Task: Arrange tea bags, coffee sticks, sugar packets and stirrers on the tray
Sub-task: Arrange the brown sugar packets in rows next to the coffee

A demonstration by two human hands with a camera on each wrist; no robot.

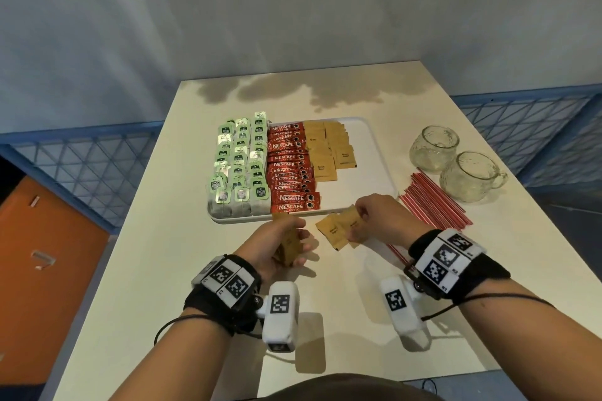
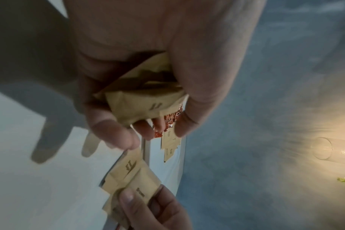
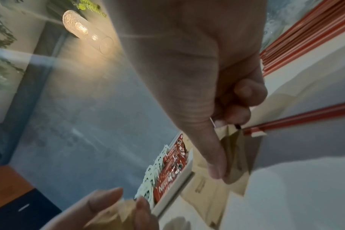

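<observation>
A small stack of brown sugar packets [image 1: 288,246] is gripped in the left hand [image 1: 277,242], fingers curled round it, just in front of the white tray [image 1: 374,146]. More loose sugar packets [image 1: 335,229] lie on the surface [image 1: 228,319] beside the tray's near edge, and one of them is pinched between thumb and fingers of the right hand [image 1: 378,216]. On the tray, tea bags [image 1: 239,166] are lined up at the left, coffee sticks [image 1: 291,169] in the middle and a part-filled row of sugar packets [image 1: 325,146] to their right; the tray's right side is bare. The red stirrers [image 1: 433,200] are seen off the tray, on the surface near two glass mugs [image 1: 456,163]. The held stack looks uneven, so packets could slip out and scatter if the grip is loosened. The laid rows could be nudged askew if the stack is set down carelessly.
</observation>
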